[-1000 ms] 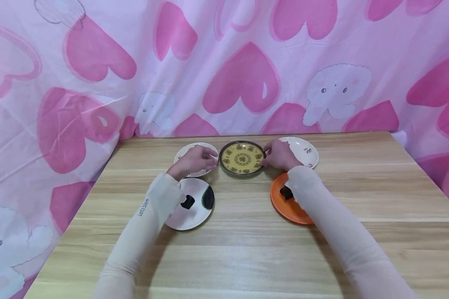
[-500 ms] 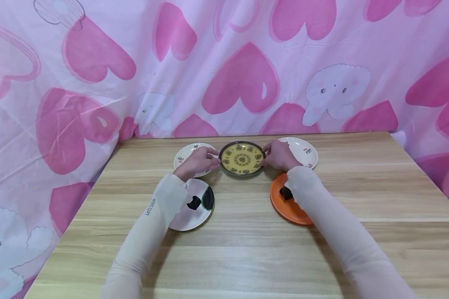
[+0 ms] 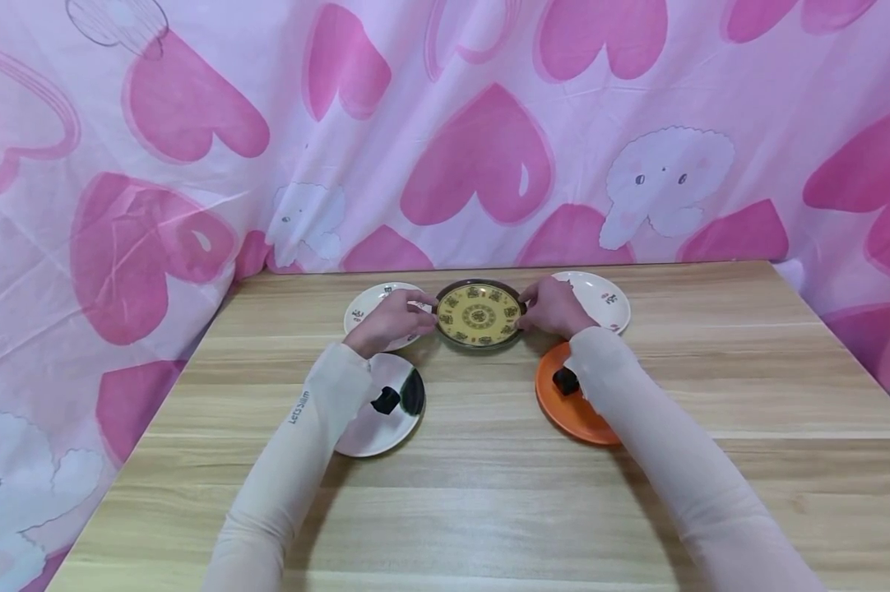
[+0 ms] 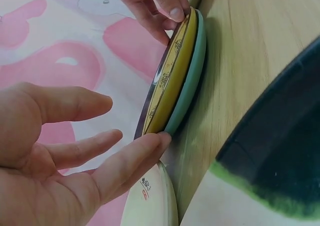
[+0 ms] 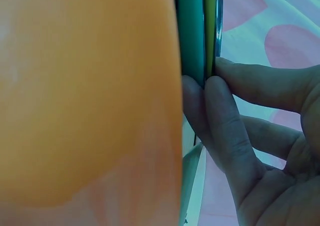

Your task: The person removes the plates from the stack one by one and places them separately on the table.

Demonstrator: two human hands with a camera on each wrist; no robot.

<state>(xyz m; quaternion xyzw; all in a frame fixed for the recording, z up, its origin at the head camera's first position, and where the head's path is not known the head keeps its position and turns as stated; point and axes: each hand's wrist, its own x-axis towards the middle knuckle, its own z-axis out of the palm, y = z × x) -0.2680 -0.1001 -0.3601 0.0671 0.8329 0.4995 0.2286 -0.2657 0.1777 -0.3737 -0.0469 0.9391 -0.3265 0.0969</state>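
A yellow patterned plate [image 3: 479, 315] with a dark rim sits on top of a light green plate [image 4: 190, 80] at the back middle of the table. My left hand [image 3: 395, 319] reaches to its left side; in the left wrist view a fingertip touches the stack's edge, while the thumb stays apart from it. On the opposite side my right hand [image 3: 553, 307] pinches the yellow plate's rim; the right wrist view has the thumb [image 5: 265, 83] against the rim and fingertips at the edge below. The green plate is mostly hidden in the head view.
White plates with small markings lie behind my left hand [image 3: 356, 315] and right hand [image 3: 611, 304]. Nearer stand a white plate with dark green patches [image 3: 386, 432] and an orange plate [image 3: 574, 419]. A pink heart-print cloth [image 3: 482, 156] hangs behind the wooden table [image 3: 482, 510].
My left hand has moved a little right, and its fingertips have come to the plate's edge. The right hand has stayed at the rim; the plates have barely shifted.
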